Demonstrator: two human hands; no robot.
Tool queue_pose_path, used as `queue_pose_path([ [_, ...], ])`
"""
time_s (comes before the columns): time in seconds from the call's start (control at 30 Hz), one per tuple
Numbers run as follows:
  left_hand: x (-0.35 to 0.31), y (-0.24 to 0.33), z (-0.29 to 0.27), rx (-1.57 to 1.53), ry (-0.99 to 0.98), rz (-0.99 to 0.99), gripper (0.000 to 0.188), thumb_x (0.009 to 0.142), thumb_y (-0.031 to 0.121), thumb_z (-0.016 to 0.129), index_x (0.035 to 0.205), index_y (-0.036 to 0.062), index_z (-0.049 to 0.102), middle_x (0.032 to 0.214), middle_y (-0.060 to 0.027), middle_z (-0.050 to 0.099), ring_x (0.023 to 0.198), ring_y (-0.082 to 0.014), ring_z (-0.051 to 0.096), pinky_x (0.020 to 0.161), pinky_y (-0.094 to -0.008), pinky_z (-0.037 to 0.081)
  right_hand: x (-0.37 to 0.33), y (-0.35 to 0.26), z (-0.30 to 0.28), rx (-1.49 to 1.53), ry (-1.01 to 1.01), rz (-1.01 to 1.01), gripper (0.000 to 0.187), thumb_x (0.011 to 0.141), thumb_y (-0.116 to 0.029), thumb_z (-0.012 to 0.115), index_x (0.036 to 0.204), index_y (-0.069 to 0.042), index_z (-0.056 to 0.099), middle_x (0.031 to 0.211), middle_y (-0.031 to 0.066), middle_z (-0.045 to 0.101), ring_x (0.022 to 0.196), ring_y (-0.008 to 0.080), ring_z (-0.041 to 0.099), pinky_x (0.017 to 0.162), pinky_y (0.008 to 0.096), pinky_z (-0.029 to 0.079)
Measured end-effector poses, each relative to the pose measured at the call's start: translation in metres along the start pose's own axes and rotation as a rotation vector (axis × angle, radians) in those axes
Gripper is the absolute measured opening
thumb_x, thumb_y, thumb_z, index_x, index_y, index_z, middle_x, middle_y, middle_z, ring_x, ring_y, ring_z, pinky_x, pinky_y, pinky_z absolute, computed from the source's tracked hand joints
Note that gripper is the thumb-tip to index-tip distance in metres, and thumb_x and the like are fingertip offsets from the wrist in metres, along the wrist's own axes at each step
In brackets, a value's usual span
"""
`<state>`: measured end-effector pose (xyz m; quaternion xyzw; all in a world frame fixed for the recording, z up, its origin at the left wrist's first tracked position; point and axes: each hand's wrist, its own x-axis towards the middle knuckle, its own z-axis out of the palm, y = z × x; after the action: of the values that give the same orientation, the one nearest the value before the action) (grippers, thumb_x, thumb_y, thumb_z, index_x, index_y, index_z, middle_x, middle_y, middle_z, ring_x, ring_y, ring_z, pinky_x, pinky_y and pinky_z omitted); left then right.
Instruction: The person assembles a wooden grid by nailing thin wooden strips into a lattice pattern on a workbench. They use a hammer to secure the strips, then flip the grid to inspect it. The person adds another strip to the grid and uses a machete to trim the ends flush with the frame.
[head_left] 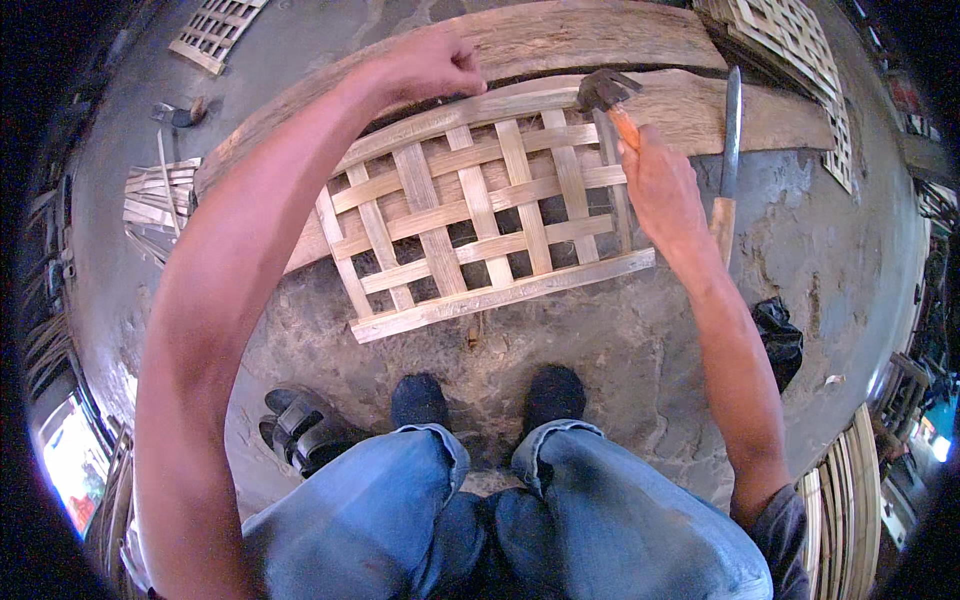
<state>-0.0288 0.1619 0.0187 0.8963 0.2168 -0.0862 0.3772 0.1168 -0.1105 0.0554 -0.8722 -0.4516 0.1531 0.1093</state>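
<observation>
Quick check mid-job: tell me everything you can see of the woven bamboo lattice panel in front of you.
The pale woven bamboo lattice panel is flat strips crossed over and under, leaving square gaps, framed by wider slats along its far and near edges. It lies flat, its far edge on a long weathered wooden plank, its near edge over the grey floor. The left hand pinches at its far slat; the right hand holds an orange-handled hammer over its right corner.

Bare forearms, dark grey short sleeve (782,520) on right arm, blue jeans (500,520) with rolled cuffs, dark socks (420,398).
</observation>
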Motion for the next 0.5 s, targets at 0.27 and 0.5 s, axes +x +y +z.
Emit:
queue_pose_path([
  [0.27,-0.024,0.006,0.012,0.014,-0.017,-0.094,0.028,0.075,0.033,0.074,0.082,0.0074,0.068,0.076,-0.0081,0.067,0.074,-0.0204,0.062,0.069,-0.0362,0.048,-0.005,-0.032,0.013,0.168,0.100,-0.083,0.024,0.096,-0.023,0.049,0.098,0.001,0.047,0.073,0.0292,0.060,0.076,0.0495,0.058,0.062,0.0555,0.043],
  [0.5,-0.030,0.000,0.019,0.056,0.075,-0.077,0.026,0.075,0.034,0.073,0.083,0.0098,0.068,0.078,-0.0102,0.067,0.074,-0.0238,0.063,0.069,-0.0382,0.049,-0.004,-0.046,0.018,0.107,0.030,-0.122,0.024,0.095,-0.023,0.049,0.095,0.001,0.046,0.071,0.0267,0.061,0.070,0.0466,0.061,0.060,0.0554,0.048],
])
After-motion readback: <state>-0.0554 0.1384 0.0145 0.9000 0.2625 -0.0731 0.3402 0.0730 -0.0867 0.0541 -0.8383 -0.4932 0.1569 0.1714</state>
